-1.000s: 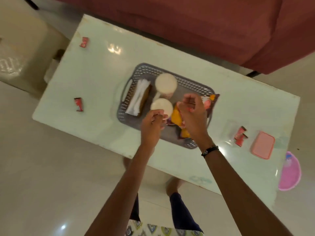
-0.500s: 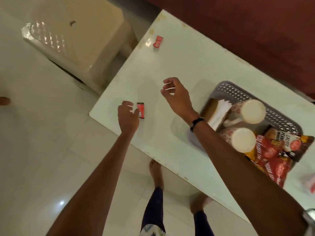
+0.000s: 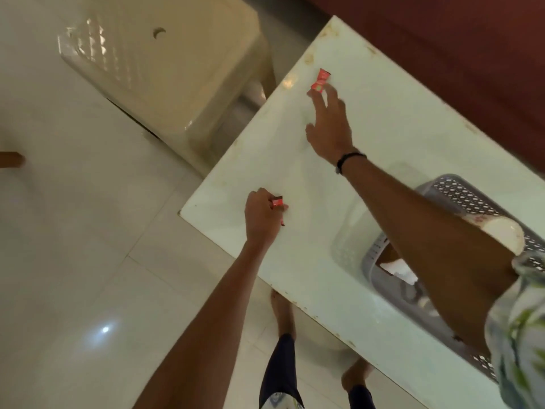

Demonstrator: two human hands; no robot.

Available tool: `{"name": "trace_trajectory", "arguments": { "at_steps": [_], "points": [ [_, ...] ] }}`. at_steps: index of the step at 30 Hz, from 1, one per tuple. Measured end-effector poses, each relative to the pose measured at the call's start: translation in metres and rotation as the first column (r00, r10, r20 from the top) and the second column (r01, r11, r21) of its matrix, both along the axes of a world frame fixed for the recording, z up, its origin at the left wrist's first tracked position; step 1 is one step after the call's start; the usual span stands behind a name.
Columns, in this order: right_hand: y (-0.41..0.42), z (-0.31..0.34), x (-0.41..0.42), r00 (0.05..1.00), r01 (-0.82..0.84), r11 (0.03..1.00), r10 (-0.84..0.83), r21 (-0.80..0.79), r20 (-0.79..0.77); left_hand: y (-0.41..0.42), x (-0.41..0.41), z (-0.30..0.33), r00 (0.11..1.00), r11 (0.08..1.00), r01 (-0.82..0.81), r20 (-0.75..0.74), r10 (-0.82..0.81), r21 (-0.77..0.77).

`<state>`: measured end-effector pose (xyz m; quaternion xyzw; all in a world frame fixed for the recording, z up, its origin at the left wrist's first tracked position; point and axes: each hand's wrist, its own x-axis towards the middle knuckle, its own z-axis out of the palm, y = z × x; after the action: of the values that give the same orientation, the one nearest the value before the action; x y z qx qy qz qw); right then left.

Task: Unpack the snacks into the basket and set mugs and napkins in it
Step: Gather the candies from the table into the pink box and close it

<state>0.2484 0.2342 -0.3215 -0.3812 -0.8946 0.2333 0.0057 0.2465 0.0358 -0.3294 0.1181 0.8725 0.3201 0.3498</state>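
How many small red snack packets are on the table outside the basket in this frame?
2. One small red snack packet sits in the left hand near the table's front edge; the other lies at the right hand's fingertips. The arm may hide more.

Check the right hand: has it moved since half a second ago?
Yes. The right hand has gone farther across the table, away from the basket, reaching the far red wrapper near the corner.

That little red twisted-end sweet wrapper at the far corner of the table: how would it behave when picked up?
The small red twisted-end sweet wrapper is tiny beside the right hand reaching for it, so it is probably very light. Its pinched, shiny ends suggest crinkly foil that flexes easily. On the glossy white tabletop it may slide when nudged.
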Motion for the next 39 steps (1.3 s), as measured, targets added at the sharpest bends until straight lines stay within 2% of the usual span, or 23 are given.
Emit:
{"name": "trace_trajectory", "arguments": {
  "at_steps": [3, 7, 10, 12, 17, 20, 22, 25, 28, 32, 35, 39],
  "points": [
    [0.028, -0.013, -0.028, 0.988, -0.083, 0.994, 0.073, 0.069, 0.137, 0.001, 0.000, -0.003, 1.000, 1.000, -0.012, 0.012, 0.011, 0.011],
    [0.040, -0.022, -0.033, 0.951, -0.169, 0.984, 0.145, 0.066, 0.274, 0.001, 0.002, -0.003, 0.999, 0.999, -0.025, 0.021, 0.024, 0.027],
    [0.023, -0.024, -0.009, 0.976, -0.171, 0.969, 0.142, 0.179, 0.166, 0.003, 0.003, 0.001, 0.999, 0.999, -0.030, 0.013, 0.030, 0.015],
    [-0.004, -0.026, 0.013, 0.982, -0.183, 0.964, 0.171, 0.192, 0.078, 0.003, 0.003, 0.003, 1.000, 1.000, -0.028, 0.010, 0.028, 0.007],
    [-0.076, -0.023, 0.082, 0.956, -0.281, 0.950, 0.289, 0.136, -0.041, 0.006, 0.003, 0.012, 1.000, 1.000, 0.002, 0.010, -0.001, -0.016],
    [-0.105, -0.013, 0.119, 0.956, -0.279, 0.960, 0.278, 0.011, -0.089, 0.008, 0.007, 0.020, 1.000, 1.000, 0.004, 0.001, -0.004, -0.024],
    [-0.117, -0.003, 0.140, 0.969, -0.200, 0.971, 0.176, -0.131, -0.176, 0.007, 0.015, 0.027, 0.999, 0.999, 0.012, -0.031, -0.013, -0.032],
    [-0.122, 0.021, 0.172, 0.964, 0.008, 0.958, -0.083, -0.285, -0.253, 0.009, 0.041, 0.047, 1.000, 1.000, -0.015, -0.026, 0.015, 0.002],
    [-0.118, 0.055, 0.213, 0.877, 0.181, 0.893, -0.336, -0.413, -0.344, 0.018, 0.083, 0.073, 1.000, 0.995, -0.014, -0.025, 0.017, 0.095],
    [-0.110, 0.097, 0.287, 0.765, 0.279, 0.855, -0.473, -0.438, -0.437, 0.040, 0.157, 0.107, 0.999, 0.960, 0.003, 0.038, -0.014, 0.279],
    [-0.103, 0.110, 0.353, 0.686, 0.399, 0.809, -0.576, -0.431, -0.445, 0.061, 0.226, 0.124, 0.994, 0.943, 0.106, -0.011, -0.108, 0.315],
    [-0.096, 0.110, 0.461, 0.554, 0.594, 0.677, -0.736, -0.435, -0.389, 0.086, 0.336, 0.124, 0.963, 0.911, 0.255, 0.000, -0.269, 0.323]
  ]
}}
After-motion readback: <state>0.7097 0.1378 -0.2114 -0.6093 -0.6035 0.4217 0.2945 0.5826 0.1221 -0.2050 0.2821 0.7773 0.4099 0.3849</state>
